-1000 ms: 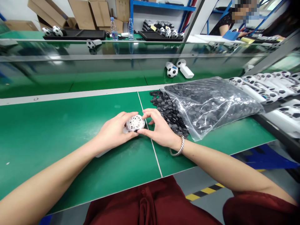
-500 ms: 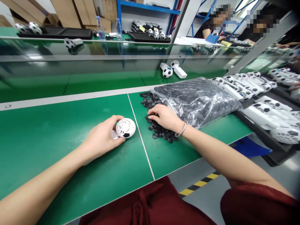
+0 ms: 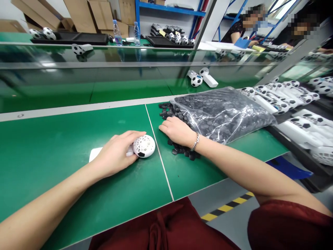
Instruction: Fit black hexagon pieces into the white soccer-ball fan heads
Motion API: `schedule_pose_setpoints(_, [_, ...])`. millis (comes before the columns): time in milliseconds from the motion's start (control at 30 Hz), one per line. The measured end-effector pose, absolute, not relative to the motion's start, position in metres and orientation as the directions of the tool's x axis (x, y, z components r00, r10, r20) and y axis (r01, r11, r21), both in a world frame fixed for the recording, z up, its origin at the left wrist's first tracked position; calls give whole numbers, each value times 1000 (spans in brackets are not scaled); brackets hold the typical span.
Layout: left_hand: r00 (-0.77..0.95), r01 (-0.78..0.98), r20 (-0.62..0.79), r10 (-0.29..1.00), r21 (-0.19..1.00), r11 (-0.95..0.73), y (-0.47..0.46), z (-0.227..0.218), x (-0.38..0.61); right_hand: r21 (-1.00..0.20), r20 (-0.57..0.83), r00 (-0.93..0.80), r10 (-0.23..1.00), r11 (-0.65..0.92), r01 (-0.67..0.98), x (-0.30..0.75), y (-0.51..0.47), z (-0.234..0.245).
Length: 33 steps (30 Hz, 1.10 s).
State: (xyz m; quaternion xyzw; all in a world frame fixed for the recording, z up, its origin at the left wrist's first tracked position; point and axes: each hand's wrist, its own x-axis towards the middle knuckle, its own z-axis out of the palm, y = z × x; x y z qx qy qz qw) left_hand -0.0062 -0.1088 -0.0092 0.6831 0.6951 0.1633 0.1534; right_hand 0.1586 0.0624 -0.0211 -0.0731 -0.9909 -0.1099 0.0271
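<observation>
The left hand (image 3: pixel 118 151) grips a white plastic, round-headed device (image 3: pixel 144 146) over the green bench (image 3: pixel 67 139). At two o'clock from it, the right hand (image 3: pixel 178 132) curls over flat black pentagonal pieces (image 3: pixel 170 111); whether it holds one is hidden.

Cardboard boxes (image 3: pixel 101 15) stood left of the blue rack (image 3: pixel 171 9), two plastic bottles (image 3: pixel 117 35) rose near its left post, and co-workers (image 3: pixel 236 29) were to its right.

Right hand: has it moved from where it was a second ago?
Yes. Against the white seam on the green table, the right hand has gone rightward, onto the black pieces.
</observation>
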Motion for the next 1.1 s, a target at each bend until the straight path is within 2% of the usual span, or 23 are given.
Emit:
schedule_pose_setpoints(200, [-22,929,-13,1000,368,25,-113,-5,-9,-88,158,-972,172,983,159,156,55,-12])
schedule_pose_setpoints(333, [16,935,-7,1000,355,-12,-115,-5,-9,-158,197,-972,130,982,100,172,31,3])
schedule_pose_setpoints(467, [-16,929,11,1000,371,11,-115,-3,-1,-280,262,-961,85,960,9,182,12,10])
schedule_pose_setpoints(567, [-40,931,28,999,364,27,-114,-2,4,-269,292,-956,-6,959,-88,180,9,11])
schedule_pose_setpoints(700, [-39,932,44,998,362,21,-114,-2,6,-228,232,-968,-99,962,-153,173,10,9])
schedule_pose_setpoints(767, [-43,930,52,998,366,21,-114,-3,6,-260,222,-971,-87,955,-145,170,10,8])
schedule_pose_setpoints(967, [-69,917,83,994,398,31,-115,-6,7,-413,199,-975,94,911,4,166,6,11])
schedule_pose_setpoints(1100, [-61,909,74,995,415,25,-115,-5,8,-357,134,-990,33,934,-17,165,6,16])
